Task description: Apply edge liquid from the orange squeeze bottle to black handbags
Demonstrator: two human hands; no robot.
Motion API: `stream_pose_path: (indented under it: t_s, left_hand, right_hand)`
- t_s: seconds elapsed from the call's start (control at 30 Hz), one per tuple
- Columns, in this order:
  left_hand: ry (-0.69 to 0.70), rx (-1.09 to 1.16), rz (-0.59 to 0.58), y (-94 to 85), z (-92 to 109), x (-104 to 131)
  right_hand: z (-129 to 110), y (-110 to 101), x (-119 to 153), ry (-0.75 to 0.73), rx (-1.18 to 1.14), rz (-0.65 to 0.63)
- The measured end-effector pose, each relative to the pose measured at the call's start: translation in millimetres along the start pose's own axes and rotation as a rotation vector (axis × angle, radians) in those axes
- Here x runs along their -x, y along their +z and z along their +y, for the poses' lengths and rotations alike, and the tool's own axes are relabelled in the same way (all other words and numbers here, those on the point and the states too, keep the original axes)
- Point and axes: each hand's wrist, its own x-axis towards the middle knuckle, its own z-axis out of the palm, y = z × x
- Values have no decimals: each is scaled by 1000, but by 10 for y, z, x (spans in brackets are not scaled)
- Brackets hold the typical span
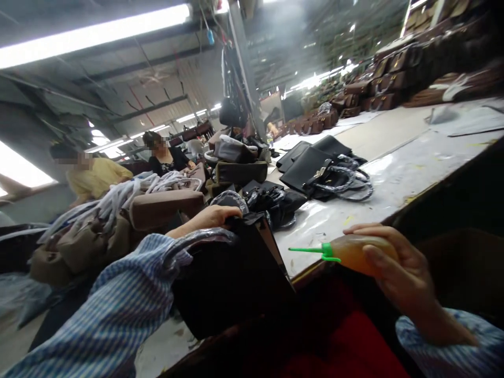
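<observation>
My right hand (405, 268) is wrapped round a squeeze bottle (360, 254) of amber liquid, its green nozzle pointing left toward a black handbag. That black handbag (232, 283) is tilted in front of me, and my left hand (214, 218) grips its upper edge, thumb along the top. The bag's plastic-wrapped handle loops over my left forearm. A gap shows along the bag's right side edge, where a brownish inner layer is visible. The nozzle tip is apart from the bag.
Black handbags (315, 168) with wrapped handles lie on the white worktable (394, 178). Taupe bags (94, 236) pile up at left, olive and grey ones (240, 170) behind. Brown bags (389, 79) are stacked far right. Two people sit or stand beyond the left pile.
</observation>
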Motion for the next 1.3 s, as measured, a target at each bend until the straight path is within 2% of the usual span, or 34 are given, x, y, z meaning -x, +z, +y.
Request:
stream_pose_path:
  t_s: [0.07, 0.17, 0.37, 0.67, 0.8, 0.97, 1.13, 1.3]
  left_hand:
    - [-38, -93, 42, 90, -65, 4]
    - [-65, -171, 90, 180, -118, 55]
    - [-88, -285, 105, 277, -217, 35]
    - [-55, -302, 104, 353, -384, -67]
    - [-68, -294, 106, 363, -383, -65]
    - [-75, -277, 93, 367, -384, -77]
    - [-45, -250, 95, 338, -366, -71]
    - [-11, -224, 80, 302, -336, -62]
  right_hand:
    - [103, 65, -59, 0, 0, 3]
    - [261, 191, -171, -34, -1, -70]
    - [549, 391, -499, -131, -82, -184]
    - [726, 556, -1038, -186, -143, -323]
    - [733, 600, -1099, -167, -132, -364]
    - [751, 579, -1065, -109, -124, -476]
    - [757, 601, -1149, -168, -122, -387]
    - [741, 612, -1195, -120, -140, -496]
